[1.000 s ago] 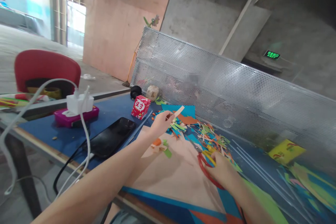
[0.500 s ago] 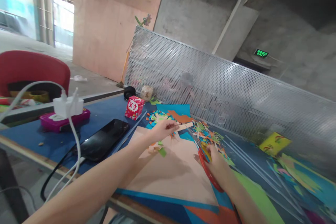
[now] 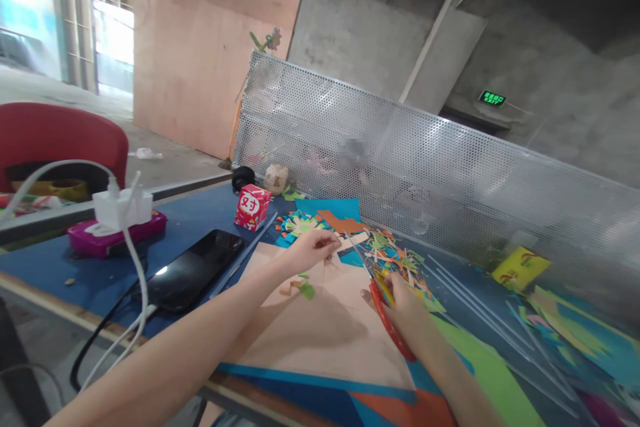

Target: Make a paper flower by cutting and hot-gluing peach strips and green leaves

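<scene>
My left hand [image 3: 319, 248] is pinched on one end of a pale paper strip [image 3: 356, 240], above the far edge of a large pale peach sheet [image 3: 315, 327]. In my right hand [image 3: 404, 301] is a pair of scissors [image 3: 390, 328] with red and yellow handles. Its blades point up and left, and their tips reach the strip; whether they are closed on it I cannot tell. Small green and peach paper bits [image 3: 306, 288] lie on the sheet. Behind my left hand sits a fringed ring of coloured paper [image 3: 299, 223].
Shredded paper [image 3: 395, 255] is heaped beyond the scissors. A red box [image 3: 253, 207], a black phone [image 3: 193, 270] and a white charger with cables [image 3: 123, 208] stand left. Clear thin rods [image 3: 480, 307] and a yellow packet [image 3: 520, 268] lie right. A perforated metal screen [image 3: 425, 153] borders the back.
The scissors and my right hand have shifted slightly left, the blades closer to the strip. My left hand keeps its pinch. The whole view has moved a little.
</scene>
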A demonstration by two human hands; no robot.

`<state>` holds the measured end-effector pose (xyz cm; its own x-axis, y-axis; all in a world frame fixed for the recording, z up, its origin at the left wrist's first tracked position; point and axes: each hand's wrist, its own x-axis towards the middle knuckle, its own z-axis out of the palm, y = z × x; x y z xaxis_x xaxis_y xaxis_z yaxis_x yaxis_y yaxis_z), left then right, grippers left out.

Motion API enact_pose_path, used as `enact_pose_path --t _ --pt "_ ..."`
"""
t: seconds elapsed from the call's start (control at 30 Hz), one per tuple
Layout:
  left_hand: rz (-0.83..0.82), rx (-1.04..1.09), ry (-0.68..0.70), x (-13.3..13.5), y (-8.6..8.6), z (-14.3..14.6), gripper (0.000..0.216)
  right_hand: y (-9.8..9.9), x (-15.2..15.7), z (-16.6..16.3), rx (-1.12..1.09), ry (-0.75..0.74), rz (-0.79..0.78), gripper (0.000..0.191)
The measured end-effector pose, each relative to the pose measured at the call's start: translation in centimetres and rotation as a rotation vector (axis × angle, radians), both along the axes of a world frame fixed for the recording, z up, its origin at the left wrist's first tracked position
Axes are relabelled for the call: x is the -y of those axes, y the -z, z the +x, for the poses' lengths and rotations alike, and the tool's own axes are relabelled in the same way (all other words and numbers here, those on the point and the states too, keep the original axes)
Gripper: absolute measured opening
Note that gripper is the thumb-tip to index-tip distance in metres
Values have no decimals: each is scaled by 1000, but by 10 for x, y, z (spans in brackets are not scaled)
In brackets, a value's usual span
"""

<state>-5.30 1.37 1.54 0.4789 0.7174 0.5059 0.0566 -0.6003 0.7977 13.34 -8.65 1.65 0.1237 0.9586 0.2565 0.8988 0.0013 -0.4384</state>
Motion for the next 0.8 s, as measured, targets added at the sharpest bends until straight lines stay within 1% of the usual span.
enact_pose_path --t 0.13,0.27,0.4,0.53,0.63,0.73,0.8 --pt "-3 -12 12 0 1 0 23 -1 0 -3 -21 -16 5 22" --pt "-1 -30 1 -2 1 -1 24 2 -4 -3 -44 -16 3 25" --pt "39 -59 -4 -6 2 -2 24 7 -8 3 19 4 -2 32" --pt "84 -98 -29 -10 6 -2 24 6 -2 9 98 22 36 36" --pt "111 -110 -138 -15 8 -4 27 5 5 10 143 18 -33 37" --pt "116 -86 -265 -20 10 -7 31 10 8 10 257 105 -157 37" --pt "110 -73 -324 -24 13 -10 31 15 6 9 322 161 -180 34"
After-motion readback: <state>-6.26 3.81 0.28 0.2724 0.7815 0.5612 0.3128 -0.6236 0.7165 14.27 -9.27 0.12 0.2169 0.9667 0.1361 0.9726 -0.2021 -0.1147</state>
